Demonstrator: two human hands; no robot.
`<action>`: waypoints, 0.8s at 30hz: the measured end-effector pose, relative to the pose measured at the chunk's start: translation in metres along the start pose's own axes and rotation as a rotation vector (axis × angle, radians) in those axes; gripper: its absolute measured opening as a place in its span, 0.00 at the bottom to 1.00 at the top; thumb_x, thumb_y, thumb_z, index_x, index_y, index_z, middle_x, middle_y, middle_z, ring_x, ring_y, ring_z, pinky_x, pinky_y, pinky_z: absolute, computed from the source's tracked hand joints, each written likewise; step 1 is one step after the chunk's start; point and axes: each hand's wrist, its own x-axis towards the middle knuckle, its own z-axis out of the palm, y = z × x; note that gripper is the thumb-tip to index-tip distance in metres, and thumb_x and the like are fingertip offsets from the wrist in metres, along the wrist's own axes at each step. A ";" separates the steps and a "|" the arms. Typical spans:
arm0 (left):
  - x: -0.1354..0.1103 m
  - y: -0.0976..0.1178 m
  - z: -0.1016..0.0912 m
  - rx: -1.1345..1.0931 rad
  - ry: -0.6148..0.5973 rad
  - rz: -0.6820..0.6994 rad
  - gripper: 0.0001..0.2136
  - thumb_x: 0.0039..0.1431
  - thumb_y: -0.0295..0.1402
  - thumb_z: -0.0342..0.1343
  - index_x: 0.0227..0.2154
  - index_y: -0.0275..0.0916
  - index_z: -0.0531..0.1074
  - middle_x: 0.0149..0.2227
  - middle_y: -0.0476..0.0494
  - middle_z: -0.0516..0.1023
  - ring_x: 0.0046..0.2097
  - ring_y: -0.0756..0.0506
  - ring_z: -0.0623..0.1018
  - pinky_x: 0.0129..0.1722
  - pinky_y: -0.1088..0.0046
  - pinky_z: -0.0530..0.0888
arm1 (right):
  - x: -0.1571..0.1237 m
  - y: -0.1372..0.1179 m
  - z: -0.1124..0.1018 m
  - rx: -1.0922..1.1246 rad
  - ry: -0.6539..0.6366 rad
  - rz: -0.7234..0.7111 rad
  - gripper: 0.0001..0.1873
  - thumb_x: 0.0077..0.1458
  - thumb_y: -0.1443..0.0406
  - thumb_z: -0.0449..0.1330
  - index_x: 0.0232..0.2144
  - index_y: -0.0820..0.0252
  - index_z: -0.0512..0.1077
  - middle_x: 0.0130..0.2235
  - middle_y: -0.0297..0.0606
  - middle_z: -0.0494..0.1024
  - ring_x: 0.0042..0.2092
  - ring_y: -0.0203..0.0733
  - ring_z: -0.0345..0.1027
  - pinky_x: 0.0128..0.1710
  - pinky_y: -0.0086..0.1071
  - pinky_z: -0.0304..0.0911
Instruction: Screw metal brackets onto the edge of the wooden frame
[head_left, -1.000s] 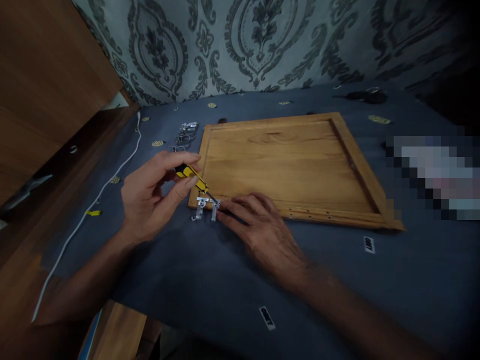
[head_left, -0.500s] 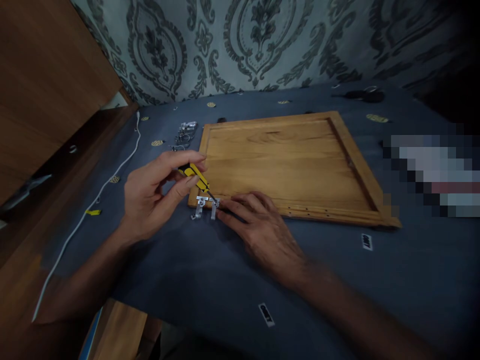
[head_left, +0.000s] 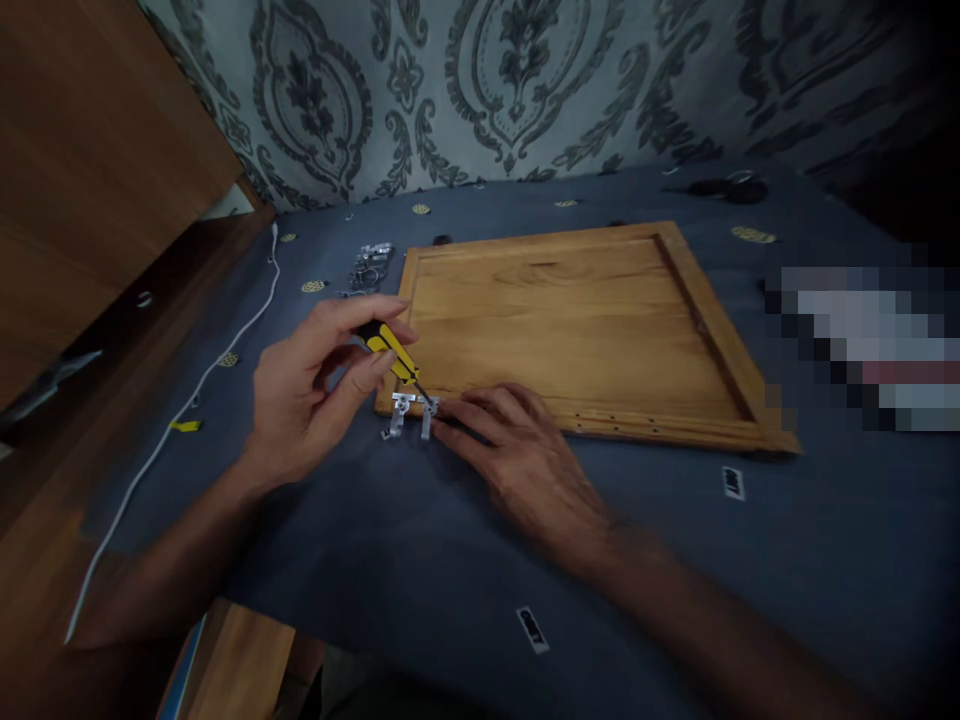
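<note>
My left hand (head_left: 304, 390) is closed around the handle of a yellow and black screwdriver (head_left: 391, 352), fingers and thumb pinching it. The screwdriver slants down to the right, its tip on a metal cabinet hinge (head_left: 429, 415). A second hinge (head_left: 400, 412) sits just left of it. Both are at the near left edge of a framed wooden door panel (head_left: 555, 320), lying flat. My right hand (head_left: 521, 450) lies across the near edge of the panel, its thumb and fingertips closed against the right side of the hinge under the screwdriver. The exact contact there is partly hidden.
More metal hinges (head_left: 369, 265) lie beyond the panel's left corner on the dark blue patterned cloth (head_left: 450, 560). A white cord (head_left: 244, 335) runs along the left. A dark tool (head_left: 724, 188) rests at the far right, and a wooden cabinet (head_left: 97, 120) stands at left.
The screwdriver handle has barely shifted, and my left hand's fingers have moved slightly around it. My right hand, the hinges and the panel stay in place.
</note>
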 end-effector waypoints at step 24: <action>0.004 0.005 -0.004 -0.036 0.062 -0.034 0.12 0.69 0.30 0.59 0.52 0.46 0.77 0.44 0.47 0.83 0.41 0.48 0.83 0.33 0.75 0.81 | 0.001 0.000 0.000 0.000 -0.002 0.012 0.17 0.64 0.73 0.59 0.53 0.54 0.78 0.54 0.41 0.81 0.55 0.50 0.67 0.57 0.49 0.62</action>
